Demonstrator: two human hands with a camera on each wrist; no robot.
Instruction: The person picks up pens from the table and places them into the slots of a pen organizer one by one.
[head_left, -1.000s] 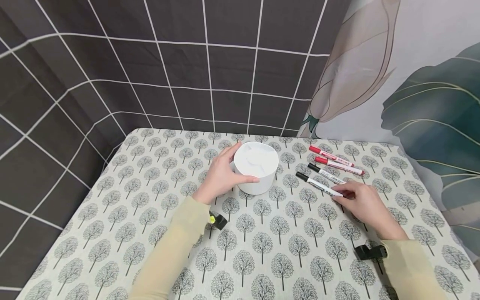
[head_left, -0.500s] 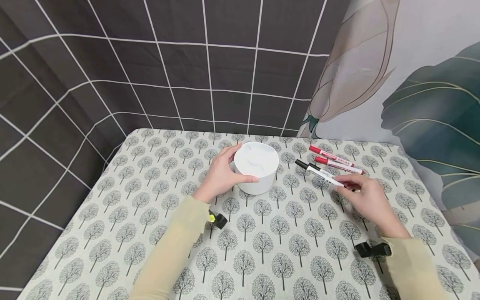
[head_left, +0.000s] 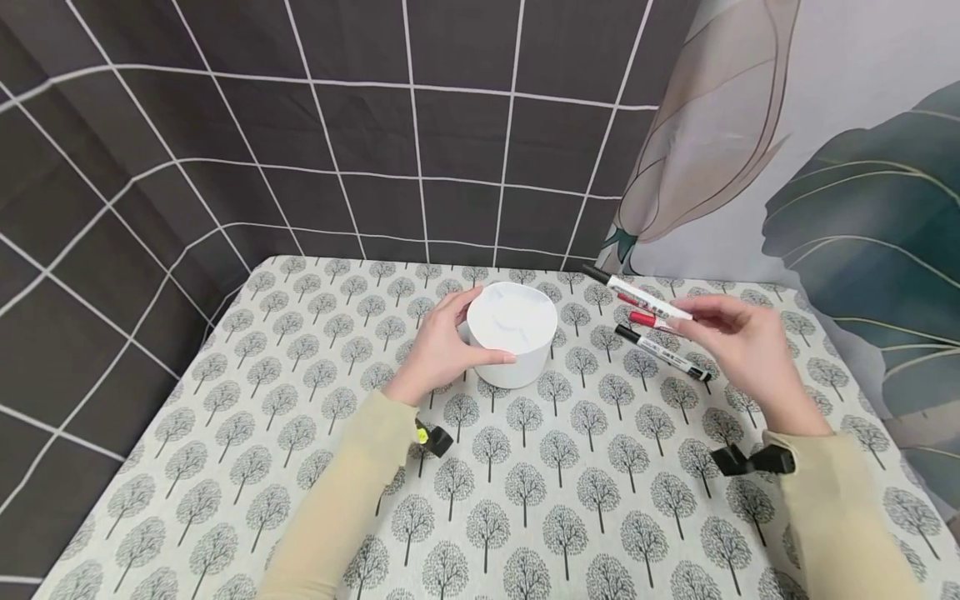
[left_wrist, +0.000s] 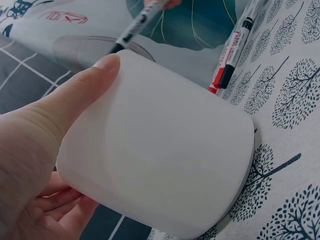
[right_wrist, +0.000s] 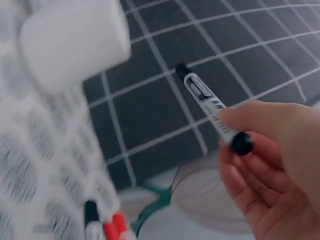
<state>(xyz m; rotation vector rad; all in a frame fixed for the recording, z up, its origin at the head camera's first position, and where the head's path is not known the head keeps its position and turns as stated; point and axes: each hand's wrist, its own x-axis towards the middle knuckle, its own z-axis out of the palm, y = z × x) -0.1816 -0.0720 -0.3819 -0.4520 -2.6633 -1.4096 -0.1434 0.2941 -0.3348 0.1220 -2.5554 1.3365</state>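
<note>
Right hand [head_left: 738,346], right of the white cup [head_left: 527,360] (left hand [head_left: 441,348] gripping it), pinches a marker [head_left: 633,292] off-centre, so the marker may swivel.

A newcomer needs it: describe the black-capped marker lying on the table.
On the tree-print cloth, right of the white container, lies the black-capped marker. Red-capped markers lie beyond it; unlike the held black-capped marker, it lies flat.
</note>
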